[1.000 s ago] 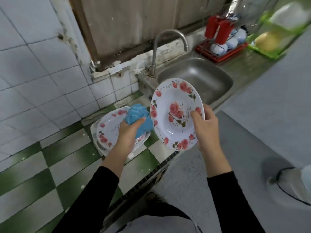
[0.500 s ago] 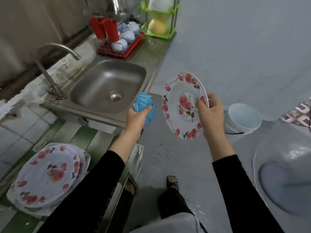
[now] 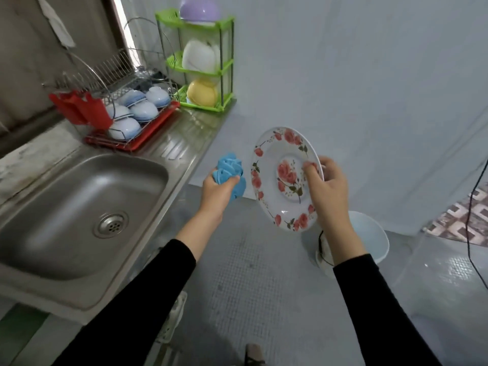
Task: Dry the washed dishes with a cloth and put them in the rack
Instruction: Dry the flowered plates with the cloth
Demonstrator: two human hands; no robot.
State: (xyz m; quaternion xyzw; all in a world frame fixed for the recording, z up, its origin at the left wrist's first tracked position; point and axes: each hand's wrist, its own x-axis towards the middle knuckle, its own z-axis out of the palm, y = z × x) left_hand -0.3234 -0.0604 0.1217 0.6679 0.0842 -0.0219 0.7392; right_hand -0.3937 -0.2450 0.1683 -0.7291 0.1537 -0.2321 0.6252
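My left hand [image 3: 217,190] is curled tight round a bunched blue cloth [image 3: 229,167], which pokes up out of my fist. My right hand [image 3: 327,191] pinches the plate [image 3: 280,154] at its right rim, thumb on the face and fingers behind. The plate, white with red roses, is tilted with its face towards me and hangs in the air above the floor [image 3: 250,273], just right of the cloth; a slim gap shows between the 2. Both my sleeves are black.

To my left lies the steel sink [image 3: 66,233], set into the worktop [image 3: 184,133]. Beyond it on the worktop stands the wire rack [image 3: 111,67] on a red tray, with pale blue bowls [image 3: 142,109] upside down in it and a red holder [image 3: 81,108] at its left end. Right of the rack is a green shelf [image 3: 225,72] of 3 tiers holding a purple bowl, white dishes and a yellow bowl. Behind my right forearm a pale blue basin [image 3: 369,233] sits on the floor
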